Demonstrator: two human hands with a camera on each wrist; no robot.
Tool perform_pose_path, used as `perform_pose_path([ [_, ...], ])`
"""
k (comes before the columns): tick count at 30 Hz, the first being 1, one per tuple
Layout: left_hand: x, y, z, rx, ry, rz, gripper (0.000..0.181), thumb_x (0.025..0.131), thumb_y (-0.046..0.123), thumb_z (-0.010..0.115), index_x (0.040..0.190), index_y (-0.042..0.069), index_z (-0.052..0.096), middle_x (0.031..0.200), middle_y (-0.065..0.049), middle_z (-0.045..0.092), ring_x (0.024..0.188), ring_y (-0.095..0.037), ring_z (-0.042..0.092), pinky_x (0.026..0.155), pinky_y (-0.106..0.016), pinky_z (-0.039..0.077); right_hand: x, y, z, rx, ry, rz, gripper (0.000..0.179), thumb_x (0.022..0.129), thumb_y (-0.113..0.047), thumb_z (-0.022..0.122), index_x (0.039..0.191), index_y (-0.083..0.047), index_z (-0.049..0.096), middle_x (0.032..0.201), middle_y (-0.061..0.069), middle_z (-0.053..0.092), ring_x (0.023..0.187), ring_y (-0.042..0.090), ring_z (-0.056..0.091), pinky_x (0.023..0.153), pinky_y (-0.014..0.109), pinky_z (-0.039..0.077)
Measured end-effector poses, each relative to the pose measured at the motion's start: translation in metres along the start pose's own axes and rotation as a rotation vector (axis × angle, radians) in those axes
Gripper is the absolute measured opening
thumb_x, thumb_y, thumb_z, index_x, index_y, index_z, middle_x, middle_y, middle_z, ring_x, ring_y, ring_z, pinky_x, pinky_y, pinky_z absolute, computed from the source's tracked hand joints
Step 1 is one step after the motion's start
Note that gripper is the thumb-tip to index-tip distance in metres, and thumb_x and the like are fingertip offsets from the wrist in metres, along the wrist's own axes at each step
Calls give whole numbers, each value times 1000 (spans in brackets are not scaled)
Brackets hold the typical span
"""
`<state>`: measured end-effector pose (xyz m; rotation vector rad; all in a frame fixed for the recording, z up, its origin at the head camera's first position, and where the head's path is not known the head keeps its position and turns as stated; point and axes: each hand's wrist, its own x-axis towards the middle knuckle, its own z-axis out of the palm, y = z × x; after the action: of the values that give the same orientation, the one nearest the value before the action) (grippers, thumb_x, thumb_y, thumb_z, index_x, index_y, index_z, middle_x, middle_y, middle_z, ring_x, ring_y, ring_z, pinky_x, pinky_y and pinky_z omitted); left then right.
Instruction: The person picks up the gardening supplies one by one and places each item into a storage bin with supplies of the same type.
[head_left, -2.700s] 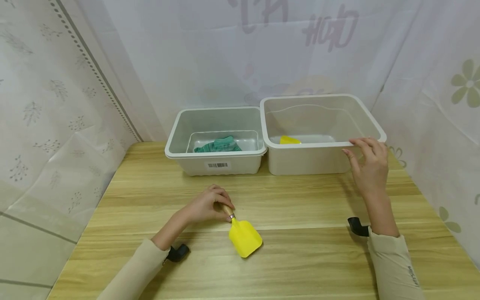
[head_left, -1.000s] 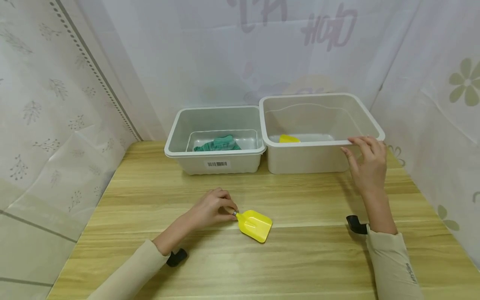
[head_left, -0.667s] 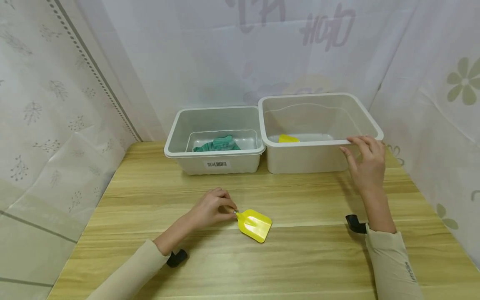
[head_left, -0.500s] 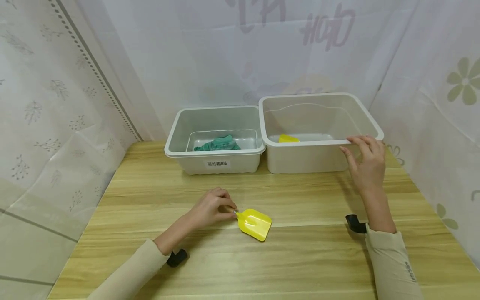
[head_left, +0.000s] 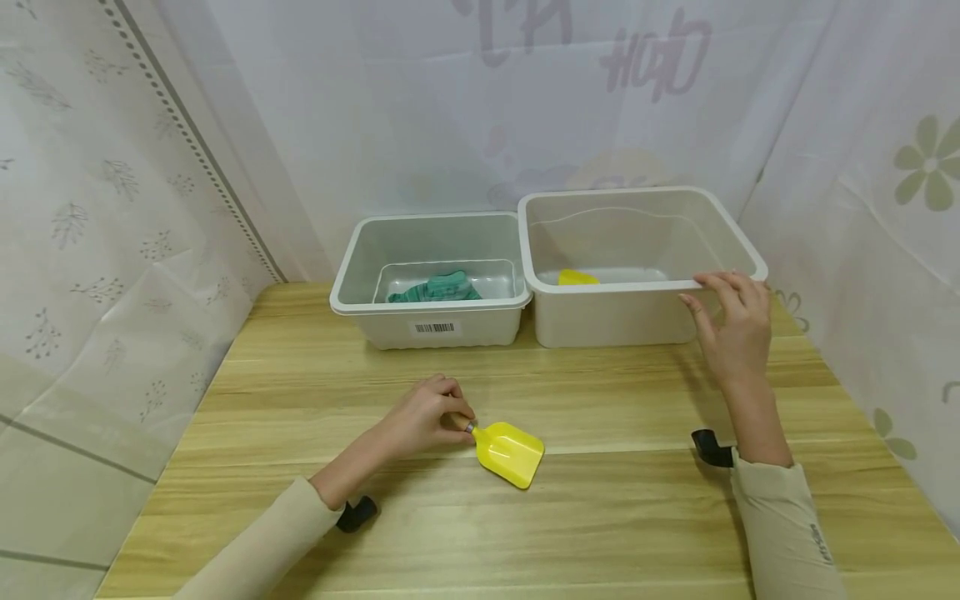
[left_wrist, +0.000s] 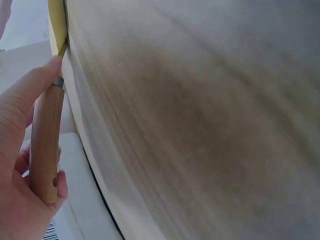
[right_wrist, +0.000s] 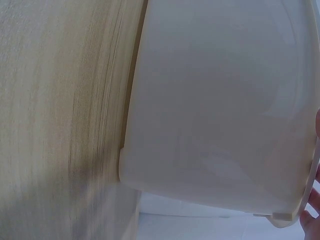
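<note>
Within left hand (head_left: 420,419), rounded wooden handle (left_wrist: 45,142)

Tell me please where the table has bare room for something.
Free: the wooden tabletop between the held yellow shovel and the right wrist's black mount; also left of the barcoded bin. Crowded: to its right, by the taller bin.

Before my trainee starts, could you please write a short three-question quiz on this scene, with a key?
1. Which part of the scoop does the left hand grip?
2. True or false: the green item lies in the left bin.
3. Fill in the blank: the right hand touches the ____ of the right bin.

Key:
1. The wooden handle.
2. True.
3. Rim.
</note>
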<state>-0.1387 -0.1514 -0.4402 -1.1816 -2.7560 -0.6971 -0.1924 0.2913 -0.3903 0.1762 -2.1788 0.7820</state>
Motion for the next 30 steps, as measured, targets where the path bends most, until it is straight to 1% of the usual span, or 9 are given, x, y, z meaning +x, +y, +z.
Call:
perform_pose_path([
  [6, -1, -1, 3, 13, 29, 0, 22, 80, 32, 95, 92, 18, 84, 89, 6, 66, 87, -10, 54, 76, -24, 46, 0, -1, 0, 0, -4, 3, 33, 92, -8, 80, 122, 4, 71, 125, 31, 66, 133, 54, 50, 126, 63, 34],
  [11, -1, -1, 3, 14, 47, 5, 22, 79, 32, 95, 92, 18, 84, 89, 6, 67, 87, -11, 54, 76, -24, 47, 0, -1, 0, -1, -13, 4, 33, 92, -7, 79, 122, 4, 71, 126, 31, 66, 132, 55, 49, 125, 64, 35],
  [23, 3, 4, -4, -12, 91, 23, 21, 78, 27, 96, 92, 15, 84, 88, 4, 68, 83, -9, 55, 73, -21, 50, -1, 0, -1, -8, -22, 17, 33, 93, -8, 79, 123, 4, 71, 126, 31, 66, 134, 54, 49, 125, 64, 35],
  [30, 8, 7, -7, -32, 118, 26, 24, 76, 26, 97, 91, 14, 85, 88, 3, 68, 83, -11, 56, 72, -21, 50, 0, -2, -1, -1, -10, -4, 31, 94, -7, 78, 122, 4, 71, 124, 32, 66, 132, 55, 50, 124, 64, 36],
])
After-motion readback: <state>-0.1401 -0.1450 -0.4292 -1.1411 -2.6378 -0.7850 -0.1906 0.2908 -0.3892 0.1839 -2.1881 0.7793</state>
